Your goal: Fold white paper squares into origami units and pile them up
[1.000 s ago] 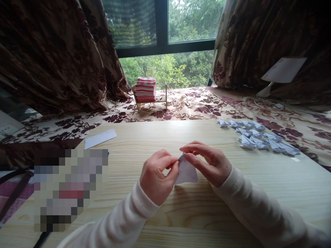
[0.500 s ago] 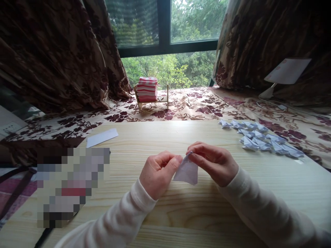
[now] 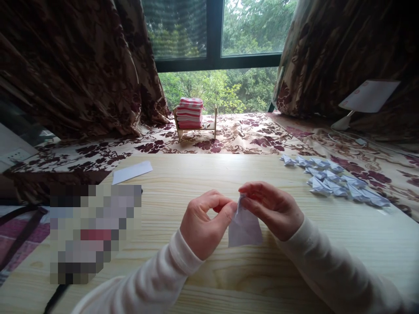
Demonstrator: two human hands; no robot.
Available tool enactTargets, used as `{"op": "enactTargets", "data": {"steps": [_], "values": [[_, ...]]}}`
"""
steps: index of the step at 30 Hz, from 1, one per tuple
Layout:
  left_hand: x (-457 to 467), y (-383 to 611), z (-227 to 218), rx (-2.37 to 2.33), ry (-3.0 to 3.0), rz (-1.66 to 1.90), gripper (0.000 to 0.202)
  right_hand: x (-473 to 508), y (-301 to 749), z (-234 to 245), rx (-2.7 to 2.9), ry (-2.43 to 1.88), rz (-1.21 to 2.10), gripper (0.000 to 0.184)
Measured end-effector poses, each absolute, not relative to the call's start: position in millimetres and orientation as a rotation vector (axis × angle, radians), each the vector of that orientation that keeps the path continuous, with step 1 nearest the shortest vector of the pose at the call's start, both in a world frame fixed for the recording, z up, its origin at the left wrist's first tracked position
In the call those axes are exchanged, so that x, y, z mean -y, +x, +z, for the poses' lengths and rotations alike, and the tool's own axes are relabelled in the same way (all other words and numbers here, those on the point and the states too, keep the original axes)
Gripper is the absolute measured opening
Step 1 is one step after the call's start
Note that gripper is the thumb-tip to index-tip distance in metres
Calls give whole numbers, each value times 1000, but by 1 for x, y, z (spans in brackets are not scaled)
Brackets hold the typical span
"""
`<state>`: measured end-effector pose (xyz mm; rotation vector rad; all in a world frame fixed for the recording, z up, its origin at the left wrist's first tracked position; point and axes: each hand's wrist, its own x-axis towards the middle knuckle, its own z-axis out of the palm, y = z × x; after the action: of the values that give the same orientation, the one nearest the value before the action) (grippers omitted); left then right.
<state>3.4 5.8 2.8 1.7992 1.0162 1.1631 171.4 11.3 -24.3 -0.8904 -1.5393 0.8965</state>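
A small sheet of white paper (image 3: 245,229) hangs between my two hands, above the wooden table (image 3: 183,170). My left hand (image 3: 207,222) pinches its upper left edge between thumb and forefinger. At the top corner, my right hand (image 3: 273,211) is closed on the paper with thumb and fingers together. The paper looks creased near the fingertips, and its lower part hangs flat and squarish. Part of the upper edge is hidden behind the fingers.
Several folded paper pieces (image 3: 330,176) lie at the table's back right. A white paper strip (image 3: 132,172) is at the back left, near a pixelated object (image 3: 94,235). Beyond the table stand a small rack with folded pink-and-white cloths (image 3: 190,113) and a white lamp (image 3: 369,96).
The paper has turned and now hangs straighter and a little lower. My left fingertips have shifted slightly right along it. The whole view has shifted a little.
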Motion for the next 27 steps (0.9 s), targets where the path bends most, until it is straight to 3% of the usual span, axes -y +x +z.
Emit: {"op": "enactTargets", "data": {"steps": [11, 19, 27], "values": [[-10, 8, -4, -1016, 1533, 958, 19, -11, 168, -30, 1469, -912, 897, 17], [-12, 6, -1, -993, 1362, 903, 18, -11, 172, -24, 1729, -950, 665, 6], [-12, 5, -3, -1031, 1462, 925, 22, -10, 169, -19, 1775, -940, 585, 9]]}}
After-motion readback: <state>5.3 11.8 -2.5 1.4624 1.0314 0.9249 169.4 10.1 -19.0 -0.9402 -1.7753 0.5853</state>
